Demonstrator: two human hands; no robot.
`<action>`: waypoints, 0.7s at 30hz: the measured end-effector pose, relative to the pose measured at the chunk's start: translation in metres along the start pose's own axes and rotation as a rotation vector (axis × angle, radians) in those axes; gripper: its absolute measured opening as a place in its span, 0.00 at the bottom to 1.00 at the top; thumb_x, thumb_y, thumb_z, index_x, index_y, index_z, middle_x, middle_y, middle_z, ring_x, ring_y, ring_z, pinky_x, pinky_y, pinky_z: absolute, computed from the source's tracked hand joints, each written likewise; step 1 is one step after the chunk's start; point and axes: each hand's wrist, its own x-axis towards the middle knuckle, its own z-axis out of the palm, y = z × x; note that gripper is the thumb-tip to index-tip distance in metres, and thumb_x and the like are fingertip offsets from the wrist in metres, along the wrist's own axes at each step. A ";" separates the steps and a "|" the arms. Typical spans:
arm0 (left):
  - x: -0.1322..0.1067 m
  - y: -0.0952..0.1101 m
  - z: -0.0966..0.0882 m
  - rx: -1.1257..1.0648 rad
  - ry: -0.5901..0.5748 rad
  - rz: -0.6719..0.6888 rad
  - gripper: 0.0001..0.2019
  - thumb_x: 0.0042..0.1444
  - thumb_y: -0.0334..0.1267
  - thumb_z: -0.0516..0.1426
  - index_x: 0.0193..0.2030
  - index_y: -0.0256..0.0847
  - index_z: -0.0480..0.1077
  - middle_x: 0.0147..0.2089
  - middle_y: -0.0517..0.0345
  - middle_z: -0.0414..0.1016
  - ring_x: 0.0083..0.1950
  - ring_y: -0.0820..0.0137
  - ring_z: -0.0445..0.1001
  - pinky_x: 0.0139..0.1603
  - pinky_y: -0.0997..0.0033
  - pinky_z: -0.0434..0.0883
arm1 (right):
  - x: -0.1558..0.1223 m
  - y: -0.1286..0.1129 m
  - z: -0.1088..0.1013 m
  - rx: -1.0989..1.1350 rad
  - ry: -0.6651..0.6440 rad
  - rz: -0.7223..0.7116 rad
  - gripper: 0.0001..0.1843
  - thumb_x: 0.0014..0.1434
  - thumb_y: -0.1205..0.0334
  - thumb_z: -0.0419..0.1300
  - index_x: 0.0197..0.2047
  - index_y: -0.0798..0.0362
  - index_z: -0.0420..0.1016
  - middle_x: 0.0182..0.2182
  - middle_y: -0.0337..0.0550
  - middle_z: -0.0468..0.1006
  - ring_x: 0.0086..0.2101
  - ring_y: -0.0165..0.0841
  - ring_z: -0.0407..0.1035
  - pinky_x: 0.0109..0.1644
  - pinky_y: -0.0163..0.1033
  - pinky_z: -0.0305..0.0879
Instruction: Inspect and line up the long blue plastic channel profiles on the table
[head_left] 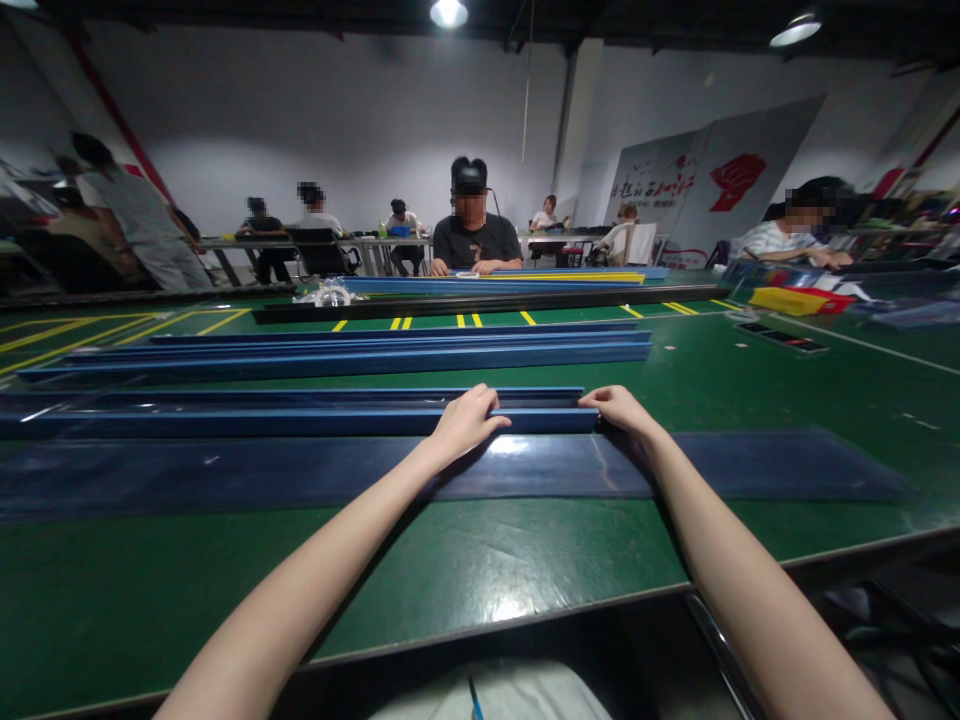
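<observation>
A long blue channel strip (390,421) lies across the table in front of me, its right end near the middle of the view. My left hand (471,418) grips the strip's near wall, thumb on this side and fingers over the top. At the strip's right end, my right hand (613,408) is closed with fingertips pinched together at the end; what lies between them is too small to make out. Nearer to me, a flat clear plastic sleeve (547,470) stretches left and right beneath my wrists.
More blue strips (405,352) lie beyond, then a long black strip (487,300) and a clear plastic bundle (328,293). A phone-like dark slab (780,337) and a yellow and red tray (799,300) are at the right. A person (477,235) sits opposite at the green table (450,570).
</observation>
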 end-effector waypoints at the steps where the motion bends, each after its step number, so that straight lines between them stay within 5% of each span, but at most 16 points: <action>1: 0.000 0.001 0.000 0.003 -0.001 -0.004 0.10 0.53 0.44 0.57 0.31 0.41 0.64 0.35 0.61 0.68 0.36 0.70 0.69 0.33 0.73 0.63 | 0.000 0.000 0.000 0.000 -0.002 -0.002 0.11 0.44 0.59 0.59 0.24 0.58 0.78 0.20 0.43 0.76 0.25 0.32 0.68 0.31 0.34 0.59; 21: -0.005 0.004 0.001 0.155 -0.017 0.057 0.11 0.58 0.45 0.53 0.38 0.40 0.64 0.39 0.57 0.70 0.41 0.68 0.69 0.39 0.72 0.65 | 0.003 0.010 -0.007 0.036 -0.126 -0.054 0.09 0.43 0.61 0.59 0.25 0.58 0.77 0.18 0.41 0.73 0.21 0.28 0.63 0.26 0.33 0.56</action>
